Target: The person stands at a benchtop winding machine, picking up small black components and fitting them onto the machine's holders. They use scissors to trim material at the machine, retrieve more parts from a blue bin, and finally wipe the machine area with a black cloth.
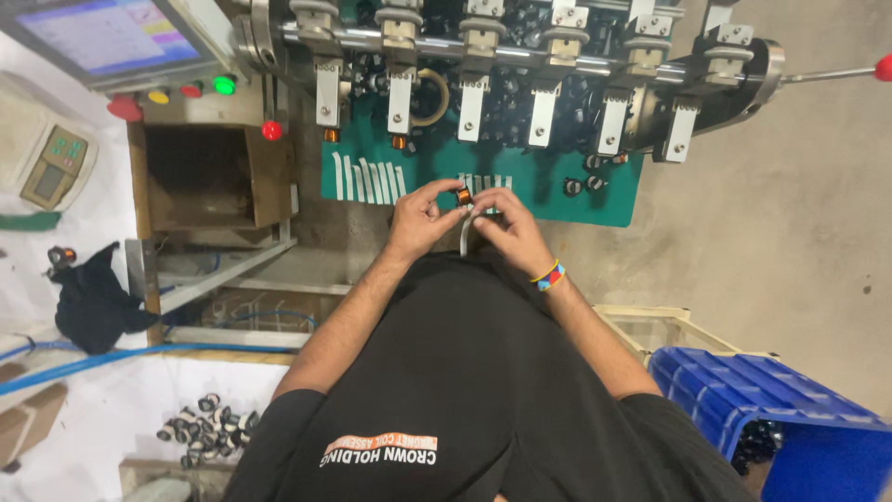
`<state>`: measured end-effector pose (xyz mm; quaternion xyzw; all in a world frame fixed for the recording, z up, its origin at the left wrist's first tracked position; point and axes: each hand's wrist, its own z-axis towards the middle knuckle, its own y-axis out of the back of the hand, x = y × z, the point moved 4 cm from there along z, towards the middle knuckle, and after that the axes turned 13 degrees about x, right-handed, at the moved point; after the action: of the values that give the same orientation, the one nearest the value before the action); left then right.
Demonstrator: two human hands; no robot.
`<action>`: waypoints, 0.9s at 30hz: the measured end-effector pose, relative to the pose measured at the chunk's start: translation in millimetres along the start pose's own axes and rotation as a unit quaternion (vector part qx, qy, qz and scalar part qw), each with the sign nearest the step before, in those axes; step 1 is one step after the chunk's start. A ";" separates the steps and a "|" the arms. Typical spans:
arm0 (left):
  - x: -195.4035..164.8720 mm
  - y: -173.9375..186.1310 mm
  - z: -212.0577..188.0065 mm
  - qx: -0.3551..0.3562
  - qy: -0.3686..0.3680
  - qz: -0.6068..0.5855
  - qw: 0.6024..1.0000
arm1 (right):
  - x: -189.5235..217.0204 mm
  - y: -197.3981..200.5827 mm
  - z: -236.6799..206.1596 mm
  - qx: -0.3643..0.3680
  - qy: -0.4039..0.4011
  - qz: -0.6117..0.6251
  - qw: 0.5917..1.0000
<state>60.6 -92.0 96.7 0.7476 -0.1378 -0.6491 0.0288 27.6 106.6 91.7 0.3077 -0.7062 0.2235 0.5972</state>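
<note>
A small copper-wound coil [463,195] is pinched between the fingertips of my left hand [420,218] and my right hand [506,223], just in front of my chest. A pale strip hangs down from the coil between the two hands. My right wrist wears a coloured band. The hands hover over the front edge of a green plate [595,200] that carries rows of white strips [370,178]. Above it runs a winding machine's shaft with several metal holders [472,93]; two holders at the left carry copper coils [399,142].
A control panel with a screen and coloured buttons [190,88] is at upper left, beside an open cardboard box [204,177]. A heap of small dark bobbins [206,429] lies at lower left. A blue crate [790,418] stands at lower right. A red-knobbed lever [883,67] sticks out at right.
</note>
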 end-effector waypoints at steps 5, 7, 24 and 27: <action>-13.4 17.4 4.4 0.089 -0.049 -0.052 0.993 | 59.9 -27.4 11.4 -0.082 0.018 -0.091 0.992; -22.4 22.3 3.9 0.117 -0.094 -0.037 0.988 | 70.6 -33.4 11.4 -0.104 0.033 -0.107 0.988; 5.5 23.7 8.4 0.251 0.044 -0.403 0.879 | 99.4 -52.0 -35.1 -0.208 -0.001 -0.267 0.941; -4.0 12.2 6.3 0.293 0.117 -0.456 0.832 | 119.3 -29.0 -27.0 -0.200 0.046 -0.392 0.897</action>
<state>51.8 -101.9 102.3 0.7696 0.0395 -0.4255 -0.4745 55.4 84.5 212.2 0.4229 -0.5301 -0.1609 0.7171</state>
